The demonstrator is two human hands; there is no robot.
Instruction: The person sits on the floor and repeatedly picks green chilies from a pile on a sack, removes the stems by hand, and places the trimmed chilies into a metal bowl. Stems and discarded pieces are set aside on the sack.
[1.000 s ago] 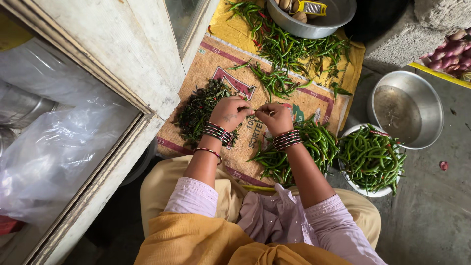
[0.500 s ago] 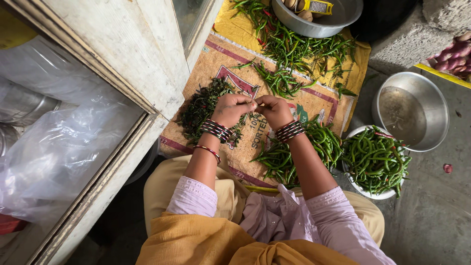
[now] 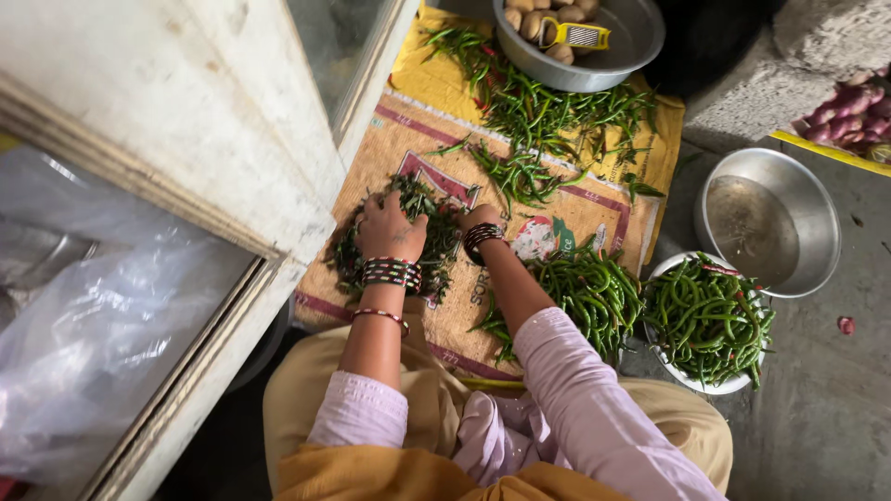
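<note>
My left hand (image 3: 388,228) rests palm-down on a heap of dark green chilli stems (image 3: 430,243) lying on a tan woven sack (image 3: 575,209). My right hand (image 3: 473,220) reaches into the same heap from the right; its fingers are hidden in the stems. Both wrists wear dark bangles. A pile of green chillies (image 3: 585,289) lies on the sack just right of my right forearm. A white bowl (image 3: 691,378) full of green chillies stands further right.
More chillies (image 3: 548,111) are scattered across the sack's far end. A steel bowl with potatoes and a yellow peeler (image 3: 575,35) stands at the top. A steel bowl of water (image 3: 770,232) sits right. A white cabinet frame (image 3: 186,148) borders the left. Red onions (image 3: 849,109) lie at the far right.
Both hands moved left and down from the middle of the sack onto the stem heap. The view shifted closer.
</note>
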